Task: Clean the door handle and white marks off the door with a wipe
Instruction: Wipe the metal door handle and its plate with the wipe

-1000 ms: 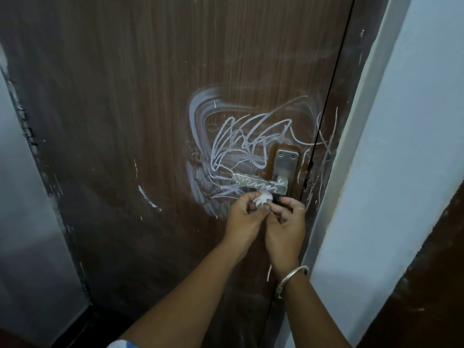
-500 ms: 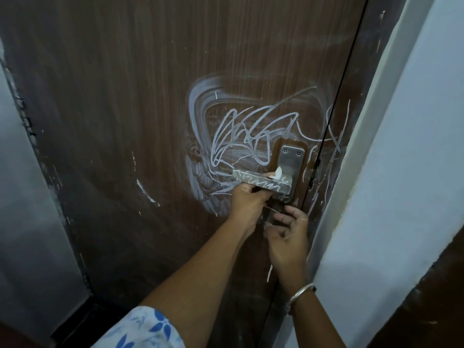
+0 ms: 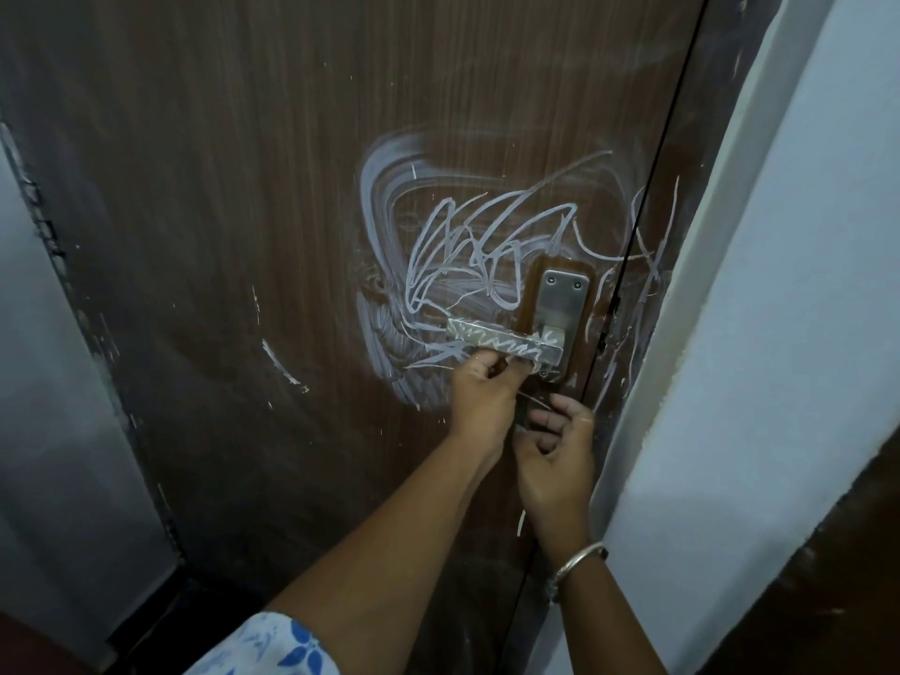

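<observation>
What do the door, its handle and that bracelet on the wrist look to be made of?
Door: looks like wood or a wood-look laminate, brown with fine vertical grain lines and a dull finish.
Handle: metal, probably brushed steel or aluminium. It is grey with a satin sheen and sits on a matching plate.
Bracelet: silvery metal, judging by its bright glint. Which metal cannot be told.

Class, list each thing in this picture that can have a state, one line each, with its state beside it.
door: dirty around the handle.
white marks: not yet wiped off.
door handle: level, white zigzags on it.
wipe: mostly hidden, held under the handle.
left hand: grips the wipe at the handle's underside.
right hand: loosely curled, holding nothing.
</observation>
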{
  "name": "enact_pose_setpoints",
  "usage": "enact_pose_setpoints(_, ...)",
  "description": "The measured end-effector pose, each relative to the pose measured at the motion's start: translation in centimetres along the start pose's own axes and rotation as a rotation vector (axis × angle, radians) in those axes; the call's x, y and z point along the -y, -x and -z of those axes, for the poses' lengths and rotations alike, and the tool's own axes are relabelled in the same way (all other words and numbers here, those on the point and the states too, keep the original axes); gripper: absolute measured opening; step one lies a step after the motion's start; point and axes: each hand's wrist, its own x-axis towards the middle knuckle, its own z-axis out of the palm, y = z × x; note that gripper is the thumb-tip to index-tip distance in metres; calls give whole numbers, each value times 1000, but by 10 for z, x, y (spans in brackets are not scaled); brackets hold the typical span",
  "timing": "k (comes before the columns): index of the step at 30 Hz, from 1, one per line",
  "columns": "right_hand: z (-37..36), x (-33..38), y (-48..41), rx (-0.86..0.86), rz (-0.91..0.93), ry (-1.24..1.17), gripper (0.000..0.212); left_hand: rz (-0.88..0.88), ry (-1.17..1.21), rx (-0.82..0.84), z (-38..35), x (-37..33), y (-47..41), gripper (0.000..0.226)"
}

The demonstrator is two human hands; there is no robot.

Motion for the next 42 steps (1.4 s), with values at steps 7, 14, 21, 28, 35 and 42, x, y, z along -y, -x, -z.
enact_pose_setpoints(7,-2,14,-12,-95,-6,-53,24,-13,-80,-8,-3,3,2,19)
enact_pose_setpoints(14,-15,30,-25,-285,-36,-74,10,-48,-186,-28,0,5,8,13)
enact_pose_setpoints(21,-40,38,-29,-361,-40,-49,9,-77,-193,-24,16,-1,8,33)
enact_pose_setpoints(28,-45,42,-32,-414,-32,14,5,-42,-176,110,25,-7,13,36)
enact_pose_setpoints(35,-22,37,-33,-630,2,-115,13,-47,-241,89,35,-1,11,48)
enact_pose_setpoints(42,-22,32,-35,-596,120,-76,6,-27,-246,135,29,7,15,49)
